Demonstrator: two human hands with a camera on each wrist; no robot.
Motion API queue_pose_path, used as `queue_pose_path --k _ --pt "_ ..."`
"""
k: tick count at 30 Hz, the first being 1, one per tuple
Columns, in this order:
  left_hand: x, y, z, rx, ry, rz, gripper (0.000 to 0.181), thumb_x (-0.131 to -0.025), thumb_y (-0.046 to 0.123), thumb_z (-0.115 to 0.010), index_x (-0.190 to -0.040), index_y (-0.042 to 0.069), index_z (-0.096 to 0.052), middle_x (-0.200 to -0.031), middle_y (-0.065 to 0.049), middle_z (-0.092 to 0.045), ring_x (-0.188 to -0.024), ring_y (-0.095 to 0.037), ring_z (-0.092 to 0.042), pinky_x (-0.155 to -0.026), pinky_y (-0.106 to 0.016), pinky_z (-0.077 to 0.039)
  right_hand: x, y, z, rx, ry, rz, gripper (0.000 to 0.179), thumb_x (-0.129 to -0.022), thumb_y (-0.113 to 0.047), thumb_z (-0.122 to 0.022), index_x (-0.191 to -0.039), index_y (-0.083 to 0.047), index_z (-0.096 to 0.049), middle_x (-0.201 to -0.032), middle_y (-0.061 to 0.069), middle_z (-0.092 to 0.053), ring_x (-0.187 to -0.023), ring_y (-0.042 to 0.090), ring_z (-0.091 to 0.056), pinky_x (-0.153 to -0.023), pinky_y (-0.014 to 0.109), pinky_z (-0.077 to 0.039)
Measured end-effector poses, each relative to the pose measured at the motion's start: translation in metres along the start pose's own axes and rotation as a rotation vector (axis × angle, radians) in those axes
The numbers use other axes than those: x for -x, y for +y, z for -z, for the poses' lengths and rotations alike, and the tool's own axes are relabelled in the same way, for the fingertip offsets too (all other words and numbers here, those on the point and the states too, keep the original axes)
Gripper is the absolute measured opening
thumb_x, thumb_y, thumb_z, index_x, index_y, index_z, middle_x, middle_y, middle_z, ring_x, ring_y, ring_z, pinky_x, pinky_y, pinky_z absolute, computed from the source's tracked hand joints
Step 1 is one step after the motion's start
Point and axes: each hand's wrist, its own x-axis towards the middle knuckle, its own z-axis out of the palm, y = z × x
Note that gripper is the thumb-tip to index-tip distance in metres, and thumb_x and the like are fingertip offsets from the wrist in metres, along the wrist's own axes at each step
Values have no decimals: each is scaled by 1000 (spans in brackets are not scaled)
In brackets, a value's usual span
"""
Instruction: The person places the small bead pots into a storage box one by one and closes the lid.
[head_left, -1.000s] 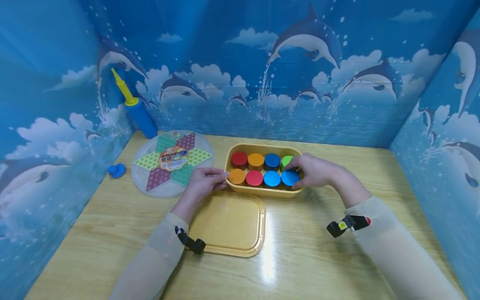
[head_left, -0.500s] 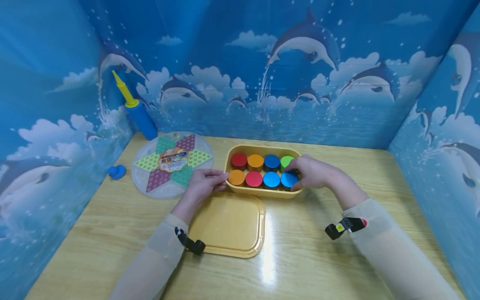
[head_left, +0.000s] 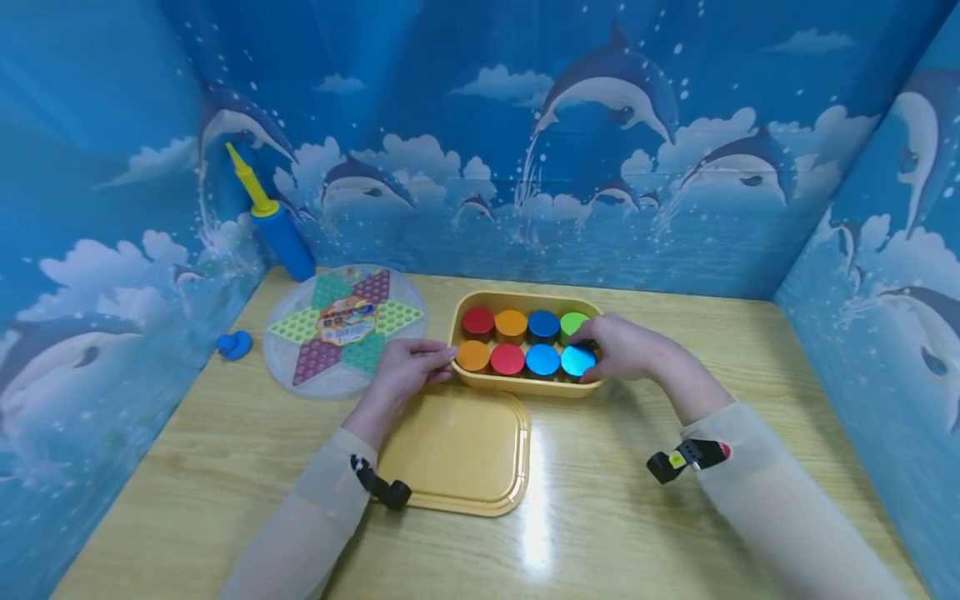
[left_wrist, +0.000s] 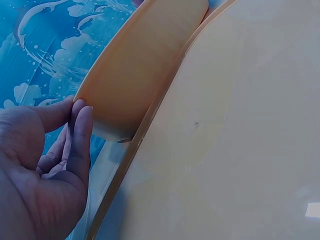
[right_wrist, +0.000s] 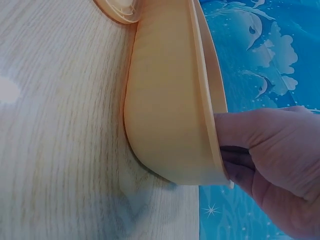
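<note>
In the head view a yellow plastic box (head_left: 517, 386) holds several small round jars in two rows, with red, orange, blue and green lids. My left hand (head_left: 408, 367) pinches the box's left rim between thumb and fingers, as the left wrist view shows too. Over the right end, my right hand (head_left: 628, 346) reaches inside and grips the front-right blue-lidded jar (head_left: 577, 360), thumb at its near side. Beside it, a green-lidded jar (head_left: 573, 324) is partly covered by those fingers. In the right wrist view the box wall (right_wrist: 167, 100) hides the fingertips.
A flat yellow lid (head_left: 457, 450) lies in front of the box, under the left forearm. To the left are a round Chinese checkers board (head_left: 345, 329), a small blue toy (head_left: 234, 344) and a blue and yellow hand pump (head_left: 279, 233) leaning against the dolphin-print curtain.
Both hands keep their places on the box and the jar. A brighter shine now shows on the front-right blue lid, and the right forearm has shifted slightly left.
</note>
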Motion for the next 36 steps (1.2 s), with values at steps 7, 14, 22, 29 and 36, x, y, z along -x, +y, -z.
queue_pose_path --k 7,14,22,29,36 --pt "0 -1 -1 -9 1 -4 26 -94 4 -82 -113 -11 -72 -94 -17 -73 -73 -17 -73 -72 -29 -67 4 1 -1 -28 24 2 57 -88 -11 -90 -137 5 -66 -131 17 -69 -120 33 -65 -102 51 -59" --pt "0 -1 -1 -5 -3 -7 27 -94 4 -82 -113 -11 -71 -93 -17 -73 -73 -17 -73 -73 -29 -67 10 0 1 -67 56 -1 57 -86 -6 -89 -137 5 -66 -131 18 -69 -118 35 -67 -101 53 -60" --pt "0 0 0 5 -18 -7 25 -95 3 -81 -113 -11 -71 -97 -18 -73 -72 -18 -74 -73 -30 -68 19 -1 3 -119 89 3 59 -89 -8 -88 -140 6 -63 -138 23 -64 -124 43 -64 -104 56 -57" --pt "2 2 1 -52 -16 -47 24 -94 5 -83 -110 -10 -74 -96 -18 -74 -73 -19 -75 -73 -31 -68 31 0 5 -134 150 32 57 -89 -14 -89 -138 3 -66 -136 21 -67 -121 39 -66 -103 58 -58" --pt "4 11 11 -141 -37 -64 31 -99 19 -80 -117 -5 -74 -99 -17 -77 -88 -29 -78 -81 -37 -68 46 7 5 -207 267 44 52 -91 -16 -87 -136 -1 -67 -137 20 -66 -125 39 -64 -106 56 -56"
